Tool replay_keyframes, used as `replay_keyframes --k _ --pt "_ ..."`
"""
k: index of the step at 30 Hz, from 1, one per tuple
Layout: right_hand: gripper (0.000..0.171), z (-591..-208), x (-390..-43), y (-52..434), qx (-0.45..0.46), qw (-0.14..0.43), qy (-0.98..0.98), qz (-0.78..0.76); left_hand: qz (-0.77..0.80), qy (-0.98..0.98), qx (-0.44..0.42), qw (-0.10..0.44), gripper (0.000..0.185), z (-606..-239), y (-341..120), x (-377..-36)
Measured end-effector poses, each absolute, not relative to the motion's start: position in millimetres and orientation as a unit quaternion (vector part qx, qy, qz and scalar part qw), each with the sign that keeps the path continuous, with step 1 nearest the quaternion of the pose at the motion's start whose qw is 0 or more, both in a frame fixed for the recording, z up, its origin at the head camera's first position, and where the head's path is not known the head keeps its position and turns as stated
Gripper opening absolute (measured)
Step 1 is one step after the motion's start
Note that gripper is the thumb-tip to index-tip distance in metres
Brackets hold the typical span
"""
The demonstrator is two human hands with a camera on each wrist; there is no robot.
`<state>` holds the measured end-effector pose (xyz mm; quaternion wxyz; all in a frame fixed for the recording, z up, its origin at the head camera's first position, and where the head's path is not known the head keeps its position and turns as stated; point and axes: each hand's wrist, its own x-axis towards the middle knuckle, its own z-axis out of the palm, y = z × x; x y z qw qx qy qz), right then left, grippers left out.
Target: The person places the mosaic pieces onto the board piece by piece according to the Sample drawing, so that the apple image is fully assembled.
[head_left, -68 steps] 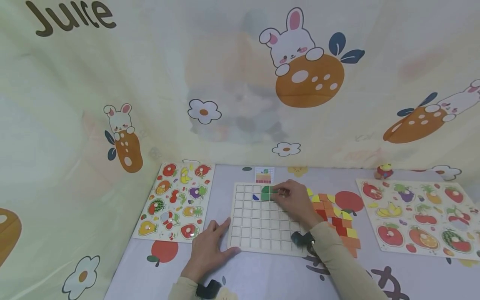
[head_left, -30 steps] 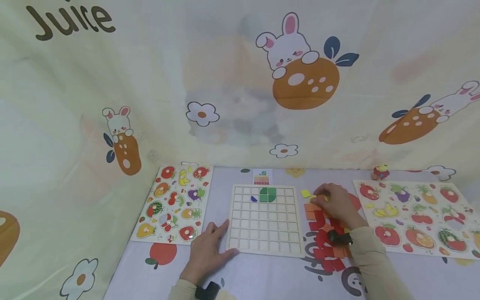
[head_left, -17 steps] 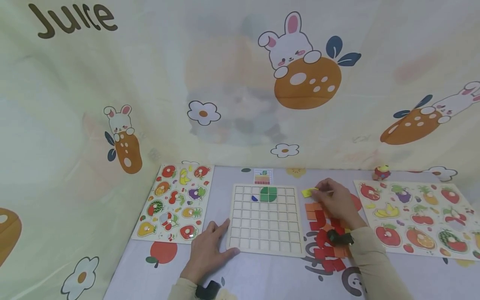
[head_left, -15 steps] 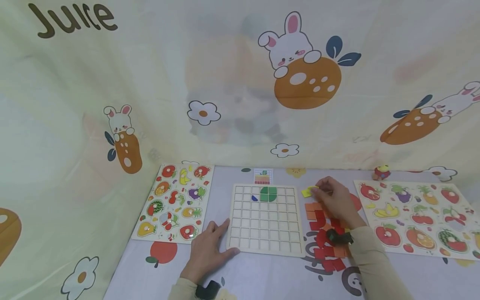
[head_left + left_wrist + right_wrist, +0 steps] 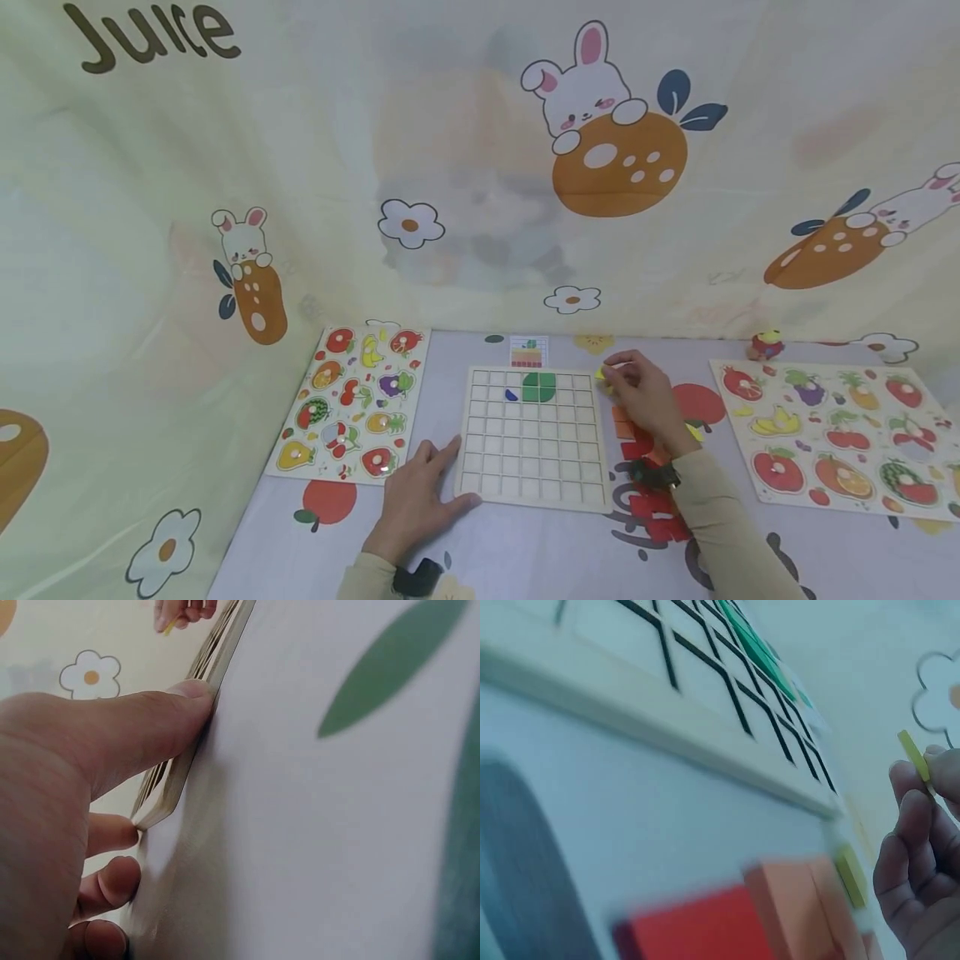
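A pale wooden grid board [image 5: 532, 442] lies at the middle of the table. Near its top row sit several green tiles [image 5: 538, 387] forming a leaf-like block, and left of them a small blue piece [image 5: 512, 395]. My left hand [image 5: 420, 500] rests at the board's lower left corner, thumb on the front edge, as the left wrist view also shows. Just past the board's upper right corner, my right hand [image 5: 645, 400] pinches a thin yellow tile [image 5: 913, 756] between thumb and forefinger. Another yellow tile [image 5: 851, 876] lies below that hand, beside orange tiles [image 5: 795, 907].
Loose red tiles [image 5: 663, 508] are heaped right of the board, partly under the right wrist. A small pattern card [image 5: 529, 351] lies behind the board. Fruit puzzle boards stand at left [image 5: 348, 404] and right [image 5: 832, 442]. A small toy figure [image 5: 767, 343] is at the back right.
The right hand went from the green block to the tile pile, took a yellow tile, and moved left toward the board. The left hand stayed put.
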<state>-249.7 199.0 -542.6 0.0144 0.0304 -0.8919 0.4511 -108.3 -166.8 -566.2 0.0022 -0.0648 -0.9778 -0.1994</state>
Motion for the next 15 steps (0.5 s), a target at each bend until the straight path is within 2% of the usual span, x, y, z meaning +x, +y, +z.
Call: replay_keyframes --k 9,15 --pt "0.033 -546 -254 174 0.020 0.000 -0.880 0.474 -0.200 -0.978 -0.064 -0.011 0.092 -565 -167 -109" --pt "0.037 -541 -253 162 0.024 -0.019 -0.867 0.498 -0.197 -0.978 -0.066 -0.008 0.092 -565 -168 -109"
